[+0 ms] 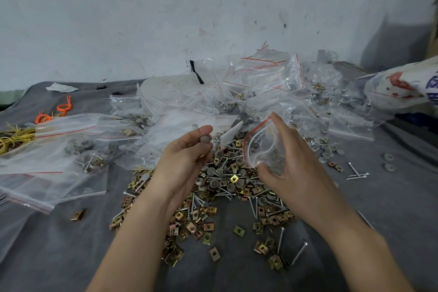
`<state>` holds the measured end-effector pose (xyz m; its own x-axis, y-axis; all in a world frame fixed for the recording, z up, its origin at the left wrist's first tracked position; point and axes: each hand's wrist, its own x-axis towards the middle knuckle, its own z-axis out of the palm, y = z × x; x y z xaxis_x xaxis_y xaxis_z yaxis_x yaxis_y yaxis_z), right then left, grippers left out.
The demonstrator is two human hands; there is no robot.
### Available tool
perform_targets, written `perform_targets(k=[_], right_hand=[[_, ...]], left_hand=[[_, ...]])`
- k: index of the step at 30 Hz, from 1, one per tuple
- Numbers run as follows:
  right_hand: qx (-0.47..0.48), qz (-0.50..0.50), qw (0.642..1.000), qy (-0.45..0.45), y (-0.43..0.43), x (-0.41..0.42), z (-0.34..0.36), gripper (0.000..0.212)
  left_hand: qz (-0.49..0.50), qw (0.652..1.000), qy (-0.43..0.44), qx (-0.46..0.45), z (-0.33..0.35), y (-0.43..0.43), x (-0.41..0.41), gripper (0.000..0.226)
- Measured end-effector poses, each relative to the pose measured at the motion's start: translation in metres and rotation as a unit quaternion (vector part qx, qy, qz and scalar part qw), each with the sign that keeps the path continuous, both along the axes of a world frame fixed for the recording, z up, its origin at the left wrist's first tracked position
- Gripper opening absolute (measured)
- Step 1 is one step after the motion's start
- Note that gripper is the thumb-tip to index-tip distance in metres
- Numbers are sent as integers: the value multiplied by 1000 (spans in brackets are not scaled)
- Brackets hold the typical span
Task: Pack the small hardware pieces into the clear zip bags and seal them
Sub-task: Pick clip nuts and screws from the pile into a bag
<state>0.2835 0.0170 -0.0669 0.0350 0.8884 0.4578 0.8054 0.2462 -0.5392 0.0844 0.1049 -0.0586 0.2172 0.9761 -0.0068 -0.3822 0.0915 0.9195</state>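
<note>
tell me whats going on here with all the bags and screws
A person is bagging hardware by hand. The right hand holds a small clear zip bag with its mouth open, and the left hand pinches a grey cap beside it, not yet in. Below them a pile of screws, brass clips and caps lies on the grey cloth. Filled bags lie to the left.

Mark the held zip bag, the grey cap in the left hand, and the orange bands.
zip bag [262,147], head view, clear wall below the open mouth
grey cap [205,138], head view, round top
orange bands [63,107], head view, upper bunch
</note>
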Motion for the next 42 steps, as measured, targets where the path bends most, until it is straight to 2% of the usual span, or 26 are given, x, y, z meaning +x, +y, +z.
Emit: perform_targets(k=[5,8,14,17,20,22,24,31,34,38,42], right_hand=[[0,2,1000,-6,0,0,0,87],[2,-1,1000,-8,0,1,-1,87],[3,1,1000,-8,1,0,-1,86],[6,3,1000,-5,2,0,-2,87],[13,2,1000,-3,2,1,-3,89],[15,-1,1000,-2,3,1,-4,89],[16,-2,1000,-2,4,1,-4,89],[8,-6,1000,-4,4,3,-5,88],[14,-7,1000,-2,3,2,-4,86],[22,-1,1000,17,5,4,-6,84],[54,0,987,151,6,10,-5,82]], left_hand=[[0,998,-53,-17,2,-2,1,25],[-8,998,-52,-16,3,-4,1,22],[-5,1000,18,21,10,-10,5,22],[26,985,146,89,17,-13,9,21],[24,945,263,192,27,-19,19,21],[-17,938,267,219,31,-24,28,27],[-34,949,235,208,34,-27,34,31],[73,950,230,200,42,-20,18,22],[111,942,263,176,36,-12,7,22],[117,904,372,176,16,-3,-5,25],[99,815,525,223,-1,2,-6,28]])
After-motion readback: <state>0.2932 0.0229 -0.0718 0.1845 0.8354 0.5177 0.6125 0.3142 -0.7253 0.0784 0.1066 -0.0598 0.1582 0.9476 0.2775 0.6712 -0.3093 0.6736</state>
